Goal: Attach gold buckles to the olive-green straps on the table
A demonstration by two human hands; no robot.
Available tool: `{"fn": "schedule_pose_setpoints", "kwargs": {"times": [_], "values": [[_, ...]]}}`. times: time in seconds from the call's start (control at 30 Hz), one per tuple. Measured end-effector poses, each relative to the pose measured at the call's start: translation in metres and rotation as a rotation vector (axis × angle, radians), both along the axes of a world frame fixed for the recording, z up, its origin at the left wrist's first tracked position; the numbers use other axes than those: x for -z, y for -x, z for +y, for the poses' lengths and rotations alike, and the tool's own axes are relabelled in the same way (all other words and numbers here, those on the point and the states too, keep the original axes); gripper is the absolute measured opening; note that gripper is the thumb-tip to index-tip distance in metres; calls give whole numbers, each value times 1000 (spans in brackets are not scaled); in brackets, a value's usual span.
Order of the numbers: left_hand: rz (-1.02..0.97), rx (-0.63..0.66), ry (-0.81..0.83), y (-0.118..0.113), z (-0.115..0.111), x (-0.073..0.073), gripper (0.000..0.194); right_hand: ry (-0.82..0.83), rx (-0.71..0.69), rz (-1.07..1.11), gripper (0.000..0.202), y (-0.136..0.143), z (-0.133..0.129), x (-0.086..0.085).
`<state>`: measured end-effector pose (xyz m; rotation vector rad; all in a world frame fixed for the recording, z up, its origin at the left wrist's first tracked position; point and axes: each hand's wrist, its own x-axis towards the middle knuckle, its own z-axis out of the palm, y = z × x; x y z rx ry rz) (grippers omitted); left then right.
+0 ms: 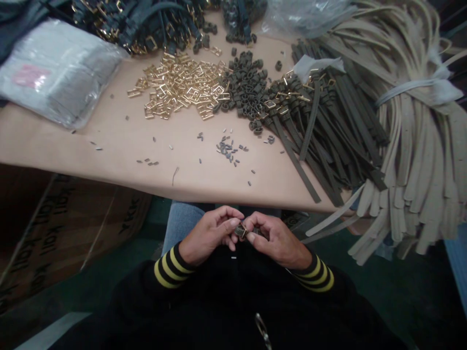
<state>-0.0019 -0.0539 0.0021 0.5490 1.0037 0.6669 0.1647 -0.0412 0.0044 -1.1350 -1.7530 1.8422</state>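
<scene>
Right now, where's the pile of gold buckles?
Head view: the gold buckles lie on the table, upper centre-left, touching the heap of dark loops on their right, with a plastic-wrapped pack off to their left.

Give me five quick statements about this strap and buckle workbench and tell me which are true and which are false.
1. Both hands pinch one small buckle piece over the lap. True: left hand and right hand meet on it, below the table edge.
2. The gold buckles lie in a pile on the table. True.
3. The dark loops lie left of the gold buckles. False: they lie to their right.
4. The tan straps lie wholly on the table. False: their ends hang over its right edge.
5. The plastic-wrapped packet sits at the table's right end. False: it sits at the left.
</scene>
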Motion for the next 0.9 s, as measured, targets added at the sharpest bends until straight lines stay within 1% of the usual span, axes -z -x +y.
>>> {"fn": "schedule_pose_setpoints", "kwargs": {"times": [0.13, 0.23, 0.33, 0.43, 0.6, 0.7, 0.8, 0.9], "values": [[-139, 16, 116, 4, 0, 0, 27, -14, -13, -70, 9, -1, -2, -3], [-188, 46, 168, 5, 1, 0, 28, -8, -45, -77, 8, -1, -2, -6], [-183, 55, 159, 5, 1, 1, 26, -24, -57, -84, 6, 0, -3, -7], [-186, 102, 129, 6, 1, 4, 26, -49, -69, -99, 5, -1, -3, -8], [-233, 172, 142, 9, -2, 9, 30, -1, -105, -61, 7, -3, -5, -8], [-238, 166, 120, 10, -3, 10, 29, 27, -109, -57, 7, -3, -4, -8], [-256, 129, 86, 9, -3, 7, 26, 45, -125, -33, 5, -2, -3, -9], [-310, 99, 116, 10, -4, 4, 28, 52, -149, -30, 3, -1, -2, -10]]}}
